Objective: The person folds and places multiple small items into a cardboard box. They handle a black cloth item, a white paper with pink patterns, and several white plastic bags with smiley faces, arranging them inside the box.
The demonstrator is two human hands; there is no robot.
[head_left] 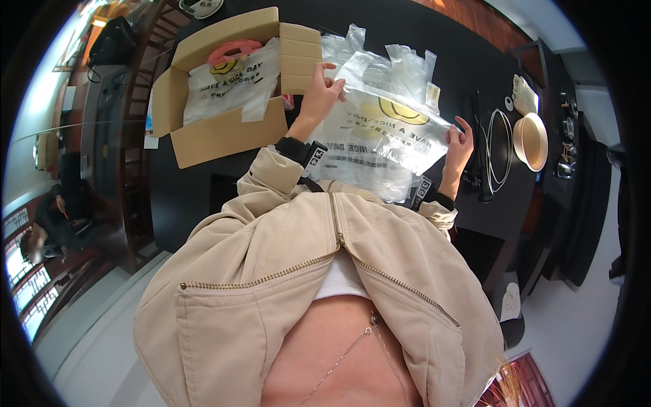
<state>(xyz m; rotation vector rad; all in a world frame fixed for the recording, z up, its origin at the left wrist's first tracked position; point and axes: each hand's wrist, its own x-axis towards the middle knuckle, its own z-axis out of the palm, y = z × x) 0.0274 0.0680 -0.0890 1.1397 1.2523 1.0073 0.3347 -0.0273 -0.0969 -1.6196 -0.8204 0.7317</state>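
Note:
Both hands stretch a clear plastic carrier bag [391, 122] printed with a yellow smiley face and mirrored writing. My left hand [323, 96] pinches its upper left edge between thumb and finger. At the right, my right hand [460, 142] grips the bag's other edge with the fingertips. Beneath it lie several more flat clear plastic bags [366, 178], their handle loops [412, 61] pointing away from me. To the left stands an open cardboard box [229, 142]. Inside, one more smiley bag [224, 96] lies near a pink-red object [234, 50], whose kind I cannot tell.
On the black table [432, 25], a coiled pale cable [496, 152] and long black objects [478, 147] lie right of my right hand. Beyond are a beige bowl [530, 142] and a folded cream cloth [525, 95]. At the far left sits another person [61, 213].

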